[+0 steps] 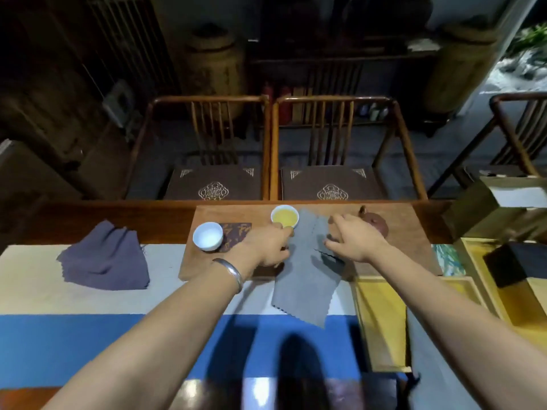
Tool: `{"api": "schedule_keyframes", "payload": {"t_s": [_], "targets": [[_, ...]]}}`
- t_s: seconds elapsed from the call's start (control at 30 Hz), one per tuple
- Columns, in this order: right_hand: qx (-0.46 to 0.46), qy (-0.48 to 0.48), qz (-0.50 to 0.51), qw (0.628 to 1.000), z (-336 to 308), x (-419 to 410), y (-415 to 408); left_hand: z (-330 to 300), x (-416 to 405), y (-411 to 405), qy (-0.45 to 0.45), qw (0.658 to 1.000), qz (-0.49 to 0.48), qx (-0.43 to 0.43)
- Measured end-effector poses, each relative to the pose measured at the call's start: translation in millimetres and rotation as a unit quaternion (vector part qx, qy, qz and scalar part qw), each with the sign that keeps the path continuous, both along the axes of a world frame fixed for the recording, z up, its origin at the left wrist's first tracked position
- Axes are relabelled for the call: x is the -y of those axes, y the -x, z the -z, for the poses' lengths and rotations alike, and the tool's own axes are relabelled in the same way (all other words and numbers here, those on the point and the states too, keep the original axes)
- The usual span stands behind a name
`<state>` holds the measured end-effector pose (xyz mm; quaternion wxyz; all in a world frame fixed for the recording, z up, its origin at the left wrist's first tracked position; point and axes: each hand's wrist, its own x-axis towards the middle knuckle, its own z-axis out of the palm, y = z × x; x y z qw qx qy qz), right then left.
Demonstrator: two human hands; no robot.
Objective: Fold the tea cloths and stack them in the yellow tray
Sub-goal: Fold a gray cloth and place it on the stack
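Both hands work a flat grey tea cloth with pinked edges [307,279] that lies slantwise across the front edge of a brown wooden tea board [408,232], its near corner hanging onto the striped cream, grey and blue runner [88,306] that covers the surface. The left hand [266,247], a silver bangle [232,272] on its wrist, has curled fingers at the cloth's left edge, just below a white cup of yellow tea [284,216] on the board; it appears to pinch the cloth, probably to keep the fabric clear of the cup. The right hand [352,239] holds the cloth's right side with fingers bent over a lifted flap, seemingly to begin a fold. Left of the board a rumpled purple cloth [103,258] waits on the runner. An empty white cup [207,235] and a dark patterned coaster [235,236] sit at the board's left end, a small brown clay teapot [377,223] at its far side. Right of the board, near its front corner, the shallow yellow tray [381,321] holds no cloth yet, handy for stacking. No readable writing or labels show.
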<state>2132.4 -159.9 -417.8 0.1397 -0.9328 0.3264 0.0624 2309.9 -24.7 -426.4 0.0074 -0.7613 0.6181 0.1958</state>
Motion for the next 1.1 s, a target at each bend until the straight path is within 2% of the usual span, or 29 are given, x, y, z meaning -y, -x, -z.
{"api": "schedule_keyframes", "payload": {"t_s": [0.1,0.23,0.37,0.5,0.73,0.83,0.9,1.0,1.1], "targets": [[-0.011,-0.042,0.001,0.999,49,2,1,47,-3,4,-0.028,0.999,-0.011,-0.040],[-0.006,-0.060,0.015,0.998,100,8,4,93,-4,4,-0.034,0.993,-0.073,-0.085],[0.000,-0.017,0.021,1.000,132,18,11,126,-4,11,0.010,0.988,-0.120,-0.095],[0.036,0.002,0.024,0.999,147,27,11,144,5,12,0.072,0.981,-0.157,-0.089],[0.072,0.015,0.047,0.996,164,35,5,160,22,7,0.098,0.973,-0.184,-0.103],[0.081,-0.008,0.064,0.995,172,40,3,162,22,6,0.114,0.968,-0.196,-0.104],[0.072,0.002,0.045,0.996,173,40,2,162,23,7,0.130,0.967,-0.197,-0.101],[0.060,0.080,-0.042,0.994,169,33,4,159,24,9,0.137,0.967,-0.194,-0.096],[0.066,0.118,-0.061,0.989,166,32,5,158,24,10,0.132,0.968,-0.191,-0.100]]}}
